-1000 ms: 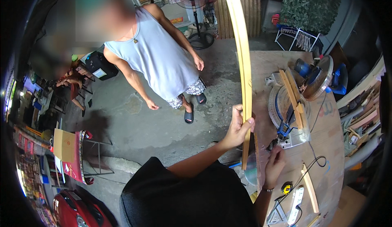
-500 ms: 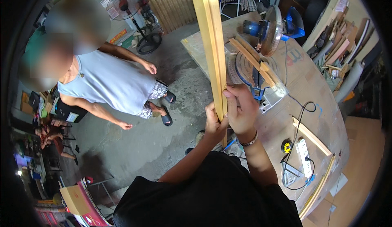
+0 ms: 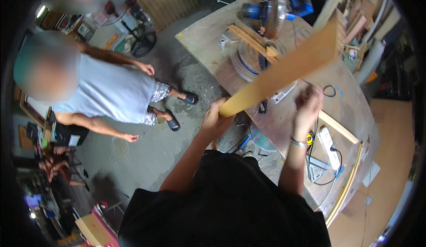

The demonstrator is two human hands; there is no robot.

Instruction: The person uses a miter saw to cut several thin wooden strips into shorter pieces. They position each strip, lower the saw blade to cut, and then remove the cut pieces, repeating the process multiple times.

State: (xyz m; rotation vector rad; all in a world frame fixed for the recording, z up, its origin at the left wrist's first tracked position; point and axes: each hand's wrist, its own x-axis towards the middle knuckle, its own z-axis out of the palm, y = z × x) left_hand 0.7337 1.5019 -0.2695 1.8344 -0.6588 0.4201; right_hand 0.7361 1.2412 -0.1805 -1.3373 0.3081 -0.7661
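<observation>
My left hand (image 3: 215, 117) is wrapped round the near end of a long wooden board (image 3: 284, 71). The board slants up to the right above the worktable (image 3: 284, 129), its broad face showing and its far end blurred. My right hand (image 3: 309, 104) is off the board, over the right side of the table; motion smears its fingers. Beyond the board stands a miter saw (image 3: 274, 14) with wood strips (image 3: 253, 42) lying across its base. A shorter wood strip (image 3: 339, 127) lies close to my right hand, beside a yellow tape measure (image 3: 309, 138).
A white power strip (image 3: 329, 148), a black cable and a metal triangle square (image 3: 317, 170) lie on the table near my right forearm. Long strips (image 3: 346, 187) run along its right edge. Someone in a light tank top (image 3: 113, 87) stands at the left, near a floor fan (image 3: 143, 43).
The board has swung from nearly upright over to the right. My right hand has let go of it and moved right; my left hand still holds its end.
</observation>
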